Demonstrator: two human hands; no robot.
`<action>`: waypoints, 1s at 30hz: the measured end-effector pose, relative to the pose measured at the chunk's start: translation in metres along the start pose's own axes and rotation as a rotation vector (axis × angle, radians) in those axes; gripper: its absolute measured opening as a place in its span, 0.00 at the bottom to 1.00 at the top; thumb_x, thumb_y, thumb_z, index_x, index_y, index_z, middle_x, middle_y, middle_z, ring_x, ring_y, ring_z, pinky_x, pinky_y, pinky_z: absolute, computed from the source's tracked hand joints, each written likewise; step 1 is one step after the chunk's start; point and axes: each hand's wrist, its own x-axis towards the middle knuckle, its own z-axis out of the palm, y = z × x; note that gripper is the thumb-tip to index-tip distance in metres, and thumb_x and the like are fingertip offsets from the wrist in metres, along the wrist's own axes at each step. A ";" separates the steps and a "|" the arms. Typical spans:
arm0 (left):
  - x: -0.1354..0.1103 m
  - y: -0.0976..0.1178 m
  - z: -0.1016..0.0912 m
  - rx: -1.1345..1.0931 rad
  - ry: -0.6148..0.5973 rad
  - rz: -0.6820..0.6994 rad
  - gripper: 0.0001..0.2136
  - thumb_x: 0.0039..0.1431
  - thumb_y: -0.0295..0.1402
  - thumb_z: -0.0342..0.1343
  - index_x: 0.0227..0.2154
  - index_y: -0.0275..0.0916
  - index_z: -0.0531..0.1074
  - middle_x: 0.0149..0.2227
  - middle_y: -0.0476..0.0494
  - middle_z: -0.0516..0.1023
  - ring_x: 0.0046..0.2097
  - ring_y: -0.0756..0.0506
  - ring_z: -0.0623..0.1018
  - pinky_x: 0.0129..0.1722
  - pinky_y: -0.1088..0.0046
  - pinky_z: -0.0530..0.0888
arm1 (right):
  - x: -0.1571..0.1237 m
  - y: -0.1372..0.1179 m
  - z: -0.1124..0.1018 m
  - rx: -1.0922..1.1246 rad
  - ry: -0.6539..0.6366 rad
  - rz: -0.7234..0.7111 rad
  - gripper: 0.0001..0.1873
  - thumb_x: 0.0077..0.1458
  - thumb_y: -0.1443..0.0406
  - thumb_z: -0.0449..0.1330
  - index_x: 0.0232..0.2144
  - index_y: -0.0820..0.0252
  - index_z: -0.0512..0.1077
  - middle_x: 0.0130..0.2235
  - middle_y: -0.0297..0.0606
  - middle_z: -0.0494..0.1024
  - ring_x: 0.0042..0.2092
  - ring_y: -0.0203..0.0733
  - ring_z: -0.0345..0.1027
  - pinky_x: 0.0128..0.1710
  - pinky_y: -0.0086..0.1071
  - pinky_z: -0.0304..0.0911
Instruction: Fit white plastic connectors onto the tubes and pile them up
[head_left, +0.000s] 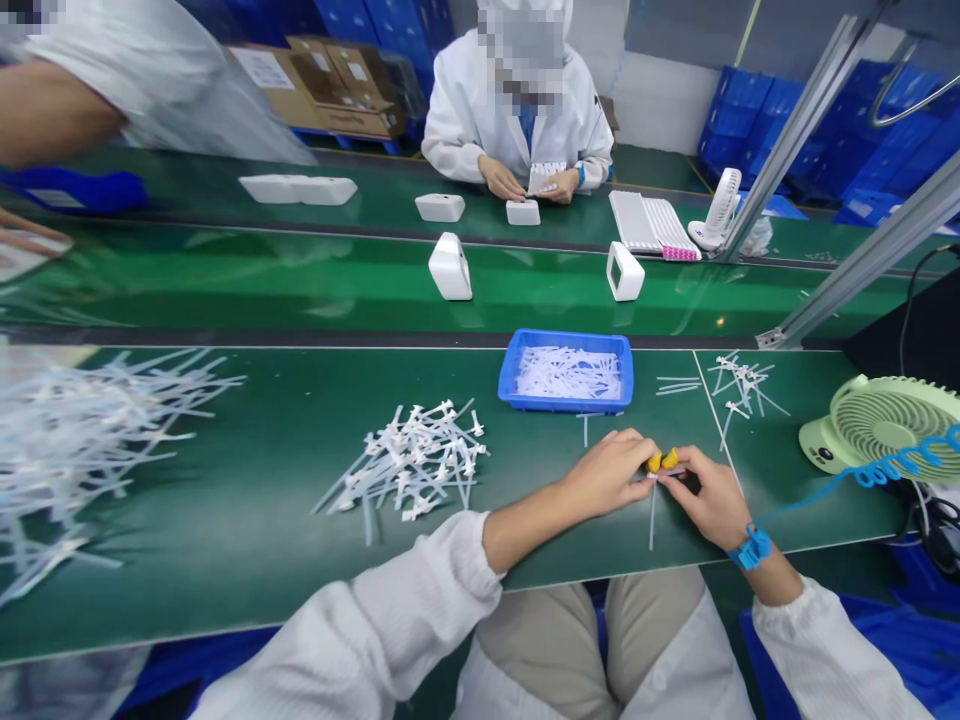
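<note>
Here we are at the green bench (pixel 262 560), and our left hand (pixel 615 470) pinches a white-topped tube (pixel 652 520) in front of the blue tray (pixel 506 388), its thin length pointing toward our lap! Our right hand (pixel 705 490) meets it, finger and thumb drawn close; whether they grip anything, we can't tell. To our left sits a tube pile (pixel 420 455), to our right a green fan (pixel 892 425).

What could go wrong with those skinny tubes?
The thin tube at the left hand and right hand might slip, being so narrow. The coiled cord, running from the wristband past the green fan, might snag. The loose tubes near the fan might scatter if it blows.
</note>
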 end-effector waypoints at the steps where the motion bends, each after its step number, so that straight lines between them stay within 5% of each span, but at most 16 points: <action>1: 0.000 0.000 0.000 0.003 0.000 0.004 0.07 0.65 0.28 0.63 0.41 0.41 0.70 0.43 0.45 0.78 0.51 0.40 0.77 0.51 0.66 0.69 | -0.001 0.001 0.000 -0.013 0.003 0.002 0.06 0.69 0.58 0.63 0.44 0.51 0.76 0.41 0.37 0.86 0.41 0.46 0.82 0.43 0.36 0.75; 30: 0.008 -0.012 -0.001 -0.084 0.009 0.047 0.12 0.68 0.36 0.69 0.39 0.40 0.69 0.38 0.46 0.73 0.44 0.41 0.76 0.43 0.70 0.67 | 0.023 -0.019 -0.017 -0.453 -0.281 -0.156 0.06 0.68 0.68 0.57 0.42 0.51 0.63 0.36 0.36 0.81 0.36 0.48 0.79 0.35 0.35 0.68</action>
